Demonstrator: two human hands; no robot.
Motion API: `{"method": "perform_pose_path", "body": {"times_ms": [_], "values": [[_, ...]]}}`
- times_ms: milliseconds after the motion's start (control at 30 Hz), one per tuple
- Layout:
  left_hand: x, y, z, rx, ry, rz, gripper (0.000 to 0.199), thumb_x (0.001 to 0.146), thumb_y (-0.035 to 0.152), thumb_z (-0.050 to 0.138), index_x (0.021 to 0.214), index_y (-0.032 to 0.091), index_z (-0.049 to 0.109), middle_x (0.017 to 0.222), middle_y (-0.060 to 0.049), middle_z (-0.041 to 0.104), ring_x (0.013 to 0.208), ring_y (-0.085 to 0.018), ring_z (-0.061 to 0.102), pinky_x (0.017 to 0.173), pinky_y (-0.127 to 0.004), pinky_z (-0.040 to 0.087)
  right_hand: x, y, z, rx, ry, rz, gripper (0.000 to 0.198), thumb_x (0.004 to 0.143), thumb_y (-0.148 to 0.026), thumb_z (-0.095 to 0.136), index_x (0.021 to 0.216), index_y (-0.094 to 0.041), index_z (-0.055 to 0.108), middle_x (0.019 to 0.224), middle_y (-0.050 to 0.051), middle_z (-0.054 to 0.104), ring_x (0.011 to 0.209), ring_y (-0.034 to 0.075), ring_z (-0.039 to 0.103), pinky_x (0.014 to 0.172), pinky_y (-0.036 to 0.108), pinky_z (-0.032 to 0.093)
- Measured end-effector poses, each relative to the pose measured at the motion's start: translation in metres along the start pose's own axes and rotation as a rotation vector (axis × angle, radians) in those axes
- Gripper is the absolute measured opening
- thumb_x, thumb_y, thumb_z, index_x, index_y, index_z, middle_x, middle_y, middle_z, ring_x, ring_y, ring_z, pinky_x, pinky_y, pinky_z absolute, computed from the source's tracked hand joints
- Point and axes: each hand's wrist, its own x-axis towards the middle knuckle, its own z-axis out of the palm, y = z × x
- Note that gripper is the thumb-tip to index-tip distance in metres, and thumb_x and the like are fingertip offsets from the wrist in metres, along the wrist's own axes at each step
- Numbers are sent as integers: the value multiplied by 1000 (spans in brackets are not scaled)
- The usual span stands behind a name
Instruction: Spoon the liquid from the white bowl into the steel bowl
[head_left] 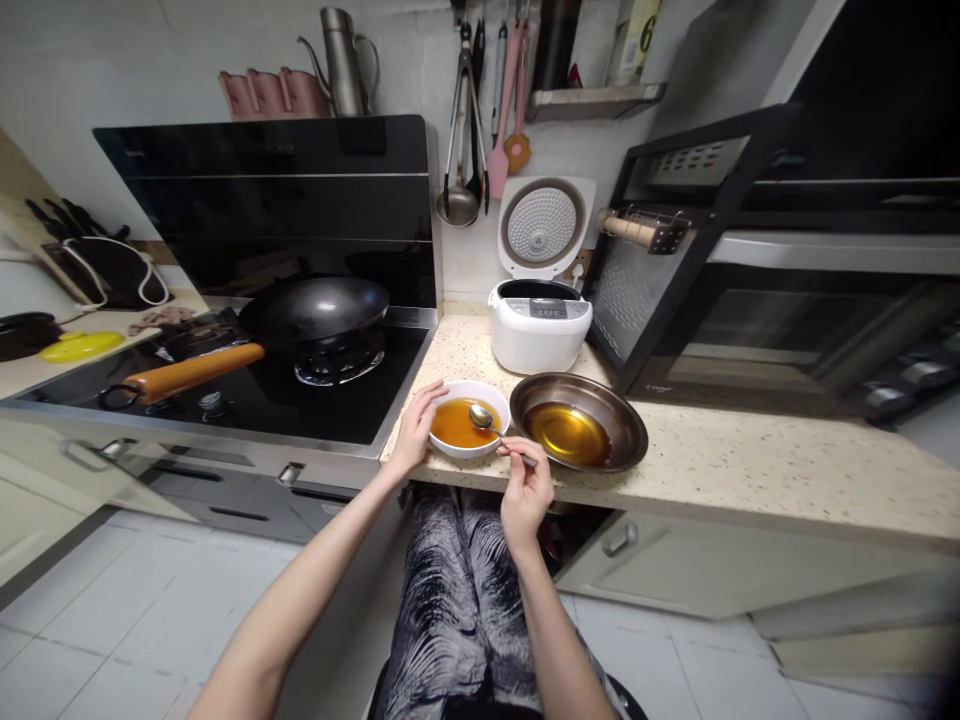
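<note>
A white bowl (504, 402) of amber liquid stands near the counter's front edge. My left hand (415, 430) is closed on the bowl's left rim, fingers along the outside. In my right hand (527, 485) is a metal spoon (481, 416), pinched by its handle. The spoon's head is over the bowl, at the liquid's surface; I cannot tell how far it dips in. Just right of the bowl sits a wide dark metal basin (630, 425) with golden liquid in its bottom.
Behind the basin is a white rice cooker (541, 335) with its lid raised. A black wok (315, 310) with a wooden handle (195, 372) rests on the stove at left. A microwave (810, 330) stands on the right. Utensils hang on the wall, including a ladle (458, 205).
</note>
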Motion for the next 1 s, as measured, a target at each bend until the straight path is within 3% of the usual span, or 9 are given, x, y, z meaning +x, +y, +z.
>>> {"method": "perform_pose_path", "body": {"times_ms": [733, 1000], "values": [[0, 2, -1, -5, -2, -3, 40, 104, 35, 41, 125, 17, 70, 145, -13, 61, 140, -28, 54, 124, -51, 35, 20, -11, -25, 7, 179, -74, 12, 101, -23, 55, 94, -20, 64, 92, 4, 68, 87, 16, 69, 83, 34, 57], [0, 2, -1, -3, -2, -10, 39, 104, 34, 41, 125, 18, 70, 145, -13, 62, 140, -28, 54, 125, -51, 34, 23, -2, -35, -114, 170, -162, 10, 101, -22, 55, 97, -21, 65, 94, 5, 70, 90, 18, 70, 85, 38, 58]]}}
